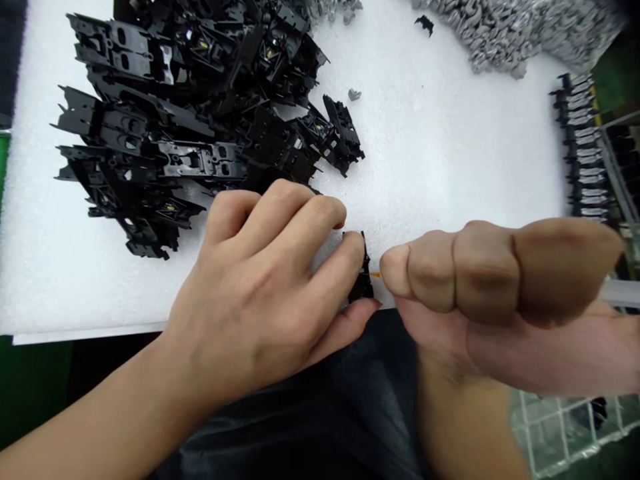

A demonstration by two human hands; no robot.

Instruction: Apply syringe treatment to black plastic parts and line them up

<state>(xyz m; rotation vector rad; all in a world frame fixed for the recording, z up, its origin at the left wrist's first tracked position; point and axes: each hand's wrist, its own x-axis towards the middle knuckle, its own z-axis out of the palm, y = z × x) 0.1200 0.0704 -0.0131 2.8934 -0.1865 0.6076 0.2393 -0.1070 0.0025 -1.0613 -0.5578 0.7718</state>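
My left hand is closed at the front edge of the white foam board, with thumb and forefinger pinching a small black plastic part. Most of that part is hidden behind the fingers. Just to its right, my right hand is closed, fingertips pressed together. A thin orange piece sticks out from those fingertips and reaches the black part's right side. The rest of the orange piece is covered by the hand. Behind my left hand lies a heap of black plastic chassis-like parts.
Small grey parts are piled at the back right of the foam board. A single grey piece and a small black piece lie apart. Black-and-silver parts line the right edge. A wire basket stands lower right.
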